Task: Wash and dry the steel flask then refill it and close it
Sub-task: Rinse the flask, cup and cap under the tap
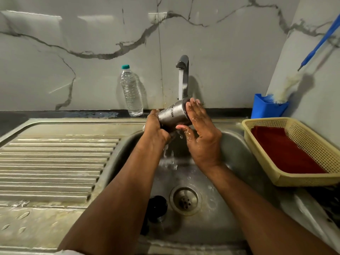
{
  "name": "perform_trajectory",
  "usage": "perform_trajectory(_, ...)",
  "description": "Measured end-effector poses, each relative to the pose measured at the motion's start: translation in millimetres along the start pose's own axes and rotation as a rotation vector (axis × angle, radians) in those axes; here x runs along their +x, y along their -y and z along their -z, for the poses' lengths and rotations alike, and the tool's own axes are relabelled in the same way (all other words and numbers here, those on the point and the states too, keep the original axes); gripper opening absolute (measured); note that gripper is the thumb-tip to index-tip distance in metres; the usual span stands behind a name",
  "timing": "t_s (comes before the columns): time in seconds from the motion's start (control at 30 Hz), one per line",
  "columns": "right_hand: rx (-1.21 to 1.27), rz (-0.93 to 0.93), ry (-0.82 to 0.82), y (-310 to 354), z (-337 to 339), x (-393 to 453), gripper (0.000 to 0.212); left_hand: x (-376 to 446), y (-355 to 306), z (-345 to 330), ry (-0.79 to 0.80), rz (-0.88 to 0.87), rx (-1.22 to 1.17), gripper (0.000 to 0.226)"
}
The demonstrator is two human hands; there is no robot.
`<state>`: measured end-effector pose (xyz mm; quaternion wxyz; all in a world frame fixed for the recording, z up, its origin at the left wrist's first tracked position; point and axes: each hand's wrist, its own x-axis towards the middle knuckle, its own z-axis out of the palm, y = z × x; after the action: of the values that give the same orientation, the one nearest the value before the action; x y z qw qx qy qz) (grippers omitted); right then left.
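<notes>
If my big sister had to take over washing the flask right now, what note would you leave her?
Left hand grips the steel flask at its lower end, tilted under the running tap.
Right hand is open, its palm rubbing the flask's other end.
The black lid lies in the sink beside the drain. The water bottle stands capped on the counter by the wall. The red cloth lies in the yellow basket.
Done: lid off, rinsing under way.
Left: finish washing, dry, refill, close.

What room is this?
Probably a kitchen: a steel sink with a ribbed drainboard, a running tap, and hands rinsing a flask.
</notes>
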<state>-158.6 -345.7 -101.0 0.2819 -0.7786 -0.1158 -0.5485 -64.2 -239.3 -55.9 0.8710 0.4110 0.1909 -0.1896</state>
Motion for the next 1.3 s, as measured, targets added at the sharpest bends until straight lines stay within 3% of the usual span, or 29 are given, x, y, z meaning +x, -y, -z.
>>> perform_trajectory(0.1,0.025,-0.11,-0.05,1,2,3,0.066,-3,-1,2,0.018,-0.005,-0.025,0.047)
perform_trajectory(0.27,0.426,-0.513,0.143,15,2,7,0.089,-2,18,10,0.019,0.079,-0.062,0.05)
perform_trajectory(0.43,0.411,-0.567,0.11,13,-3,5,0.07,-9,24,34,0.028,0.113,0.286,0.044)
perform_trajectory(0.57,0.365,-0.548,0.097,8,-3,9,0.066,-11,21,56,-0.06,-0.191,0.738,0.035)
perform_trajectory(0.63,0.36,-0.558,0.126,6,-3,12,0.066,-12,26,61,0.064,-0.414,1.094,0.052)
perform_trajectory(0.7,0.379,-0.571,0.156,9,-4,13,0.067,-9,35,64,0.138,-0.56,1.294,0.072)
perform_trajectory(0.83,0.437,-0.719,0.244,12,-6,17,0.089,-3,43,65,0.179,-0.666,1.271,0.073)
perform_trajectory(0.93,0.464,-0.857,0.244,8,-6,15,0.082,3,45,64,0.239,-0.579,1.208,0.074)
perform_trajectory(1.03,0.442,-0.814,0.255,8,-7,15,0.068,3,48,63,0.313,-0.518,1.143,0.085)
perform_trajectory(1.17,0.42,-0.763,0.235,9,-7,30,0.075,4,49,64,0.413,-0.494,1.11,0.09)
perform_trajectory(1.3,0.131,-0.528,0.364,2,-12,47,0.047,7,49,67,0.441,-0.471,1.095,0.089)
